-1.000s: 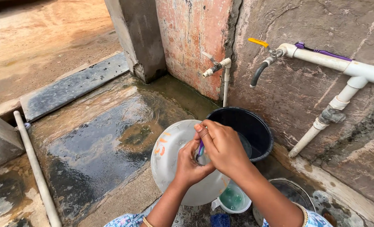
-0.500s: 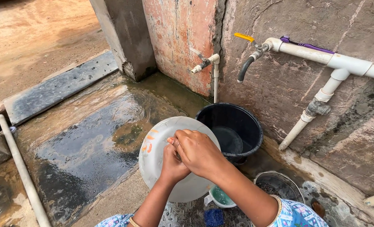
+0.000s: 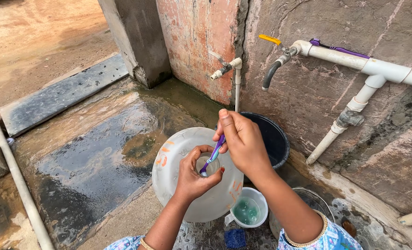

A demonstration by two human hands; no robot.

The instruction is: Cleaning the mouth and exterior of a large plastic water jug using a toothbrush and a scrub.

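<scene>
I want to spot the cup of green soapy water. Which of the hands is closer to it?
Left, though it's close. The left hand grips the clear jug's neck just up and left of the white cup. The right hand, holding a purple toothbrush, is higher above it.

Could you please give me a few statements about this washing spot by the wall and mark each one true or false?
1. The right hand holds a purple toothbrush. True.
2. The left hand grips the neck of a clear water jug. True.
3. The black bucket stands far from the wall, on the dry sand. False: it stands against the wall, under the taps.
4. The white mug holds greenish liquid. True.
5. The tap with the yellow handle pours a strong stream of water. False: no water comes from it.
</scene>
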